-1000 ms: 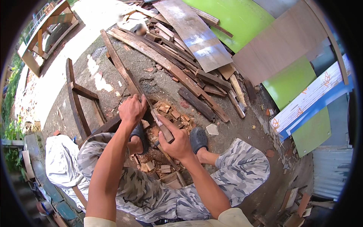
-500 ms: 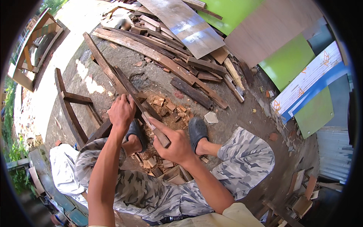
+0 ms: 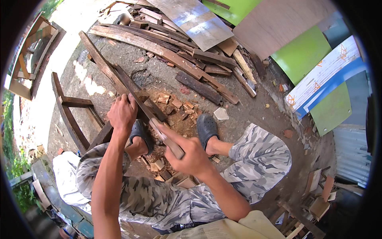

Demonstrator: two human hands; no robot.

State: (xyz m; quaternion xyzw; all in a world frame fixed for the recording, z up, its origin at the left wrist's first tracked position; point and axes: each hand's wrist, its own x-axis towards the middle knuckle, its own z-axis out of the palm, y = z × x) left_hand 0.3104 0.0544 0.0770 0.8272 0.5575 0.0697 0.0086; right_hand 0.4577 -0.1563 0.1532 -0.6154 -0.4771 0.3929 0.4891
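My left hand (image 3: pixel 121 114) is closed around a long brown wooden bar (image 3: pixel 99 59) of a frame that stands between my legs. A second curved wooden leg (image 3: pixel 65 113) of this frame, joined by a short crosspiece (image 3: pixel 75 102), stands to the left. My right hand (image 3: pixel 191 155) grips the wooden handle of a long, narrow, dark tool, blade-like in shape (image 3: pixel 153 119). The tool slants up and left, its far part lying along the bar close to my left hand. Whether its edge touches the wood, I cannot tell.
Wood chips and offcuts (image 3: pixel 175 105) lie between my dark clogs (image 3: pixel 207 129). Ahead is a pile of old boards (image 3: pixel 167 55) under a grey sheet (image 3: pixel 195 24). Green and brown panels (image 3: pixel 302 55) lean at the right. Wood scraps (image 3: pixel 318 207) lie at the lower right.
My right hand has drawn the tool slightly back toward me and to the right. The left hand keeps its hold on the bar. The whole view has shifted a little.
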